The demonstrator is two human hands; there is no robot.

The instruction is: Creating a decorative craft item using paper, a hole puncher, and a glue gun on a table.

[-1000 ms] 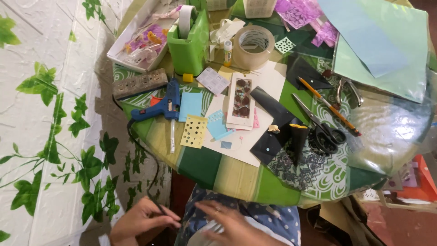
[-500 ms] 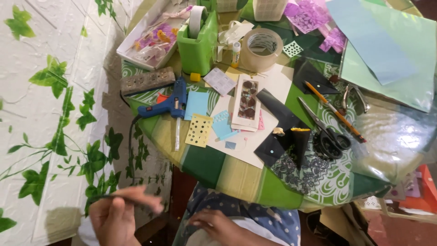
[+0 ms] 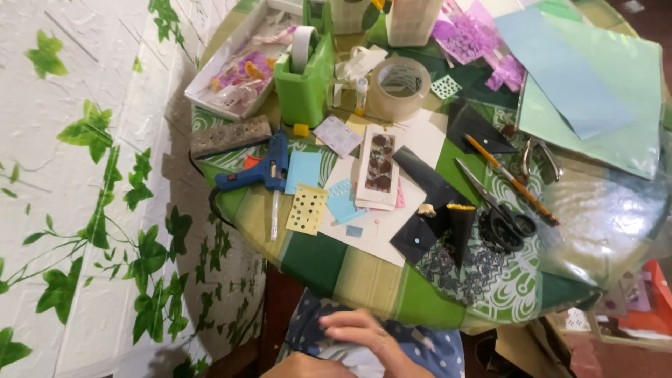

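Down at the lap, one hand (image 3: pixel 353 334) rests with curled fingers on blue dotted cloth (image 3: pixel 420 346); its grip I cannot tell. Glue gun (image 3: pixel 255 171) and scissors (image 3: pixel 500 213) lie untouched on table (image 3: pixel 364 280).

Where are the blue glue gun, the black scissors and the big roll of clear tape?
blue glue gun (image 3: pixel 269 168), head view, on its body.
black scissors (image 3: pixel 505 224), head view, on the handles.
roll of clear tape (image 3: pixel 399 89), head view, on its rim.

The person wears dark blue clothing (image 3: pixel 427 346) dotted with small pale spots; the hand (image 3: pixel 364 332) is bare
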